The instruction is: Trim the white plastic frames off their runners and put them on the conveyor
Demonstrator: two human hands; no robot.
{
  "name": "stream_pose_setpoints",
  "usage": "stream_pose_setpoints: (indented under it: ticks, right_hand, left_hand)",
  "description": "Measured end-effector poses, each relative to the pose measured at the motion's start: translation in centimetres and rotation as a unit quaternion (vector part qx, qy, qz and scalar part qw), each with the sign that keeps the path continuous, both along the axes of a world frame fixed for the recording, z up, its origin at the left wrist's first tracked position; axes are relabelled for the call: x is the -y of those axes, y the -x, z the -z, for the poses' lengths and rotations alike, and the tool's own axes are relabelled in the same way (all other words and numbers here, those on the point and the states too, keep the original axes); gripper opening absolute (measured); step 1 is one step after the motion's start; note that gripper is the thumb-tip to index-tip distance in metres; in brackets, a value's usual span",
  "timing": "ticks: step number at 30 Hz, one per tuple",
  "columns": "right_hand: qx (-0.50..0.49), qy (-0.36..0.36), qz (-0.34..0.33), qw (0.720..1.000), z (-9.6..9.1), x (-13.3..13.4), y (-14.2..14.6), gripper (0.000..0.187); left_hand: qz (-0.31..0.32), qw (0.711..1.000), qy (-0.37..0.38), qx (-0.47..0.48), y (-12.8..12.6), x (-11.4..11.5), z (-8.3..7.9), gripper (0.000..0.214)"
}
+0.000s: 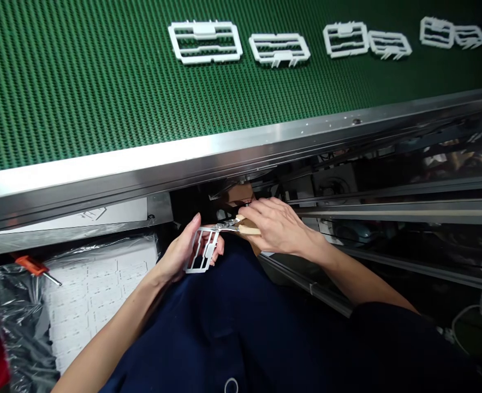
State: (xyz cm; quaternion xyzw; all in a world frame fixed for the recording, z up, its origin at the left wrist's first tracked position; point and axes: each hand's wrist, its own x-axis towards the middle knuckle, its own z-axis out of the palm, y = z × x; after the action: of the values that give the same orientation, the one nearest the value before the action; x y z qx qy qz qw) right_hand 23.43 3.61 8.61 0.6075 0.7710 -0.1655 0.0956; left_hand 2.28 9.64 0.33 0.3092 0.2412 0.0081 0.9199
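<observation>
Low in the picture, over my dark blue lap, my left hand grips a white plastic frame part by its edge. My right hand is closed round a small pair of cutters with pale handles. The metal jaws of the cutters touch the top corner of the frame. Both hands sit just below the steel edge of the conveyor.
A green ribbed conveyor belt fills the top, with several white frame parts lying along its far side. Its steel rail runs across. At lower left a plastic-lined box holds stacked white parts, with an orange-handled tool beside it.
</observation>
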Motion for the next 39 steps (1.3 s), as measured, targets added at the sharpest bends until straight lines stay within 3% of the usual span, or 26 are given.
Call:
stream_pose_setpoints:
  ticks: [17,20,23,31,34,36,39]
  right_hand:
    - [0.006,-0.040,-0.033,0.999,-0.1,0.2,0.1,0.016]
    - [-0.045,-0.035,0.021,0.998,0.5,0.4,0.1,0.016]
    - [-0.112,-0.009,0.127,0.986,1.1,0.5,0.2,0.015]
    - [-0.272,0.009,0.351,0.896,2.5,0.8,2.8,0.026]
    - [-0.345,0.013,0.377,0.860,2.9,1.0,4.8,0.033]
    - [-0.356,0.006,0.367,0.860,3.2,0.9,5.8,0.035]
    - [-0.352,-0.020,0.361,0.863,3.6,0.9,6.0,0.022]
  left_hand:
    - [-0.015,0.999,-0.027,-0.027,-0.1,0.3,-0.9,0.065]
    - [-0.047,0.999,0.010,-0.020,-0.1,0.4,-0.7,0.063]
    - [-0.076,0.996,0.056,-0.006,-0.1,0.3,-0.5,0.063]
    - [-0.150,0.977,0.154,0.005,-0.8,-0.5,-0.7,0.047]
    - [-0.234,0.962,0.136,-0.042,-1.7,-0.5,-0.5,0.035]
    - [-0.273,0.954,0.108,-0.067,-2.4,-0.3,-0.3,0.026]
    - [-0.267,0.957,0.066,-0.093,-3.0,0.0,-0.3,0.027]
